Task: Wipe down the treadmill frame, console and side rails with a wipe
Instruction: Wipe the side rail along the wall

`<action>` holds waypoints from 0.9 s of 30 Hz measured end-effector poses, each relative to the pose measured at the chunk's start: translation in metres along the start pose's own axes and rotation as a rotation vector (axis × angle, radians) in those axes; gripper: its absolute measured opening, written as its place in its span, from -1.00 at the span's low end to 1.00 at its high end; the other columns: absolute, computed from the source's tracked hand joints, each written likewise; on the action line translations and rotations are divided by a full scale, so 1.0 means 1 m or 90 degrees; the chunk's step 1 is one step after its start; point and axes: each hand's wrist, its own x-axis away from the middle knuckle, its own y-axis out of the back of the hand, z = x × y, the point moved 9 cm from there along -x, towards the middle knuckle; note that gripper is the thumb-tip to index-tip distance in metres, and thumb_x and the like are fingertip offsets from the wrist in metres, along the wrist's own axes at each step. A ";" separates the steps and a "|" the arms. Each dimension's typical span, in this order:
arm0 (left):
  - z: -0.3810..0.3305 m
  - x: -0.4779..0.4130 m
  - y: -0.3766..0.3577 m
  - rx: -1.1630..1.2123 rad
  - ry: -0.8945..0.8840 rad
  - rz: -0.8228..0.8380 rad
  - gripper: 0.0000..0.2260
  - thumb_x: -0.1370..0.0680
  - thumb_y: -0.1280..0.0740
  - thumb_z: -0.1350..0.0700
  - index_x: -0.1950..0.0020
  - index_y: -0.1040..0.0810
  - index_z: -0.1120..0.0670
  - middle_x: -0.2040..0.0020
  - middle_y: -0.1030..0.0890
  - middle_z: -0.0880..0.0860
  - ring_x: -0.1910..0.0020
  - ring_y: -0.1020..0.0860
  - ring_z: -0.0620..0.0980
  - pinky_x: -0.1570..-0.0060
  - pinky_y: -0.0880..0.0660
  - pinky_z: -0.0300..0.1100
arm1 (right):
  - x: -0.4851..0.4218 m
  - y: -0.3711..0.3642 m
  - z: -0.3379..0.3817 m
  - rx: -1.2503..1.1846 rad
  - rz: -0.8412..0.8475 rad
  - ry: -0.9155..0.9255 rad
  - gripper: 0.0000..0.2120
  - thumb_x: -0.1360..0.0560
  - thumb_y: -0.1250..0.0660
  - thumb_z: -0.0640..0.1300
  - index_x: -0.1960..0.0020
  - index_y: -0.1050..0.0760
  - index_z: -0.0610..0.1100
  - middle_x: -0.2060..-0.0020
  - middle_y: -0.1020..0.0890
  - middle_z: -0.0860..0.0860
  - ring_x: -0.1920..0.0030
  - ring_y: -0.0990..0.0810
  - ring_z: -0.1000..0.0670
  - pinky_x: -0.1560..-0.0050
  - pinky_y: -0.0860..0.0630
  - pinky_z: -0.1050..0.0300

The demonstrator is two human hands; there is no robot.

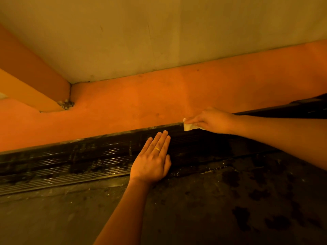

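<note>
Dim orange floor (141,103) and pale wall (159,41) behind a ribbed side rail (79,160)

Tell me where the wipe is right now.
Head view, right of centre: the right hand pinches the wipe against the far edge of the black side rail, beside the orange floor.

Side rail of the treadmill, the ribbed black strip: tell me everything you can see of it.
The side rail is a long black strip with fine lengthwise ribs, shiny in streaks and blotched with dull smudges. It runs slantwise from lower left to upper right, between the orange floor and the belt. The left hand lies flat on it, fingers straight; further right, the right hand holds a pale wipe against its far edge.
</note>
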 end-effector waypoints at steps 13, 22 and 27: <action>-0.001 0.000 0.001 0.004 -0.013 -0.019 -0.47 -0.64 -0.08 -0.03 -0.57 -0.30 0.19 -0.58 -0.25 0.15 -0.57 -0.22 0.08 -0.52 -0.26 0.07 | -0.021 -0.019 0.017 0.008 0.018 0.016 -0.65 -0.66 -0.21 -0.10 -0.43 -0.44 0.06 -0.38 -0.52 -0.02 -0.31 -0.55 0.02 -0.39 -0.43 0.11; -0.001 -0.005 0.003 0.044 -0.005 0.016 -0.47 -0.60 -0.10 -0.01 -0.51 -0.40 0.22 -0.54 -0.34 0.17 -0.52 -0.34 0.10 -0.43 -0.38 0.10 | -0.022 -0.010 0.030 0.075 0.035 -0.006 -0.64 -0.66 -0.21 -0.22 -0.44 -0.43 -0.06 -0.07 -0.67 0.08 0.13 -0.52 0.41 0.01 -0.32 0.57; 0.079 0.039 0.036 0.097 0.388 -0.119 -0.47 -0.63 -0.11 0.05 -0.56 -0.27 0.25 -0.56 -0.28 0.22 -0.56 -0.25 0.16 -0.48 -0.21 0.16 | -0.031 -0.026 0.034 0.067 0.055 0.017 -0.64 -0.67 -0.20 -0.15 -0.44 -0.40 0.07 -0.15 -0.66 -0.07 0.13 -0.61 0.12 0.02 -0.53 0.27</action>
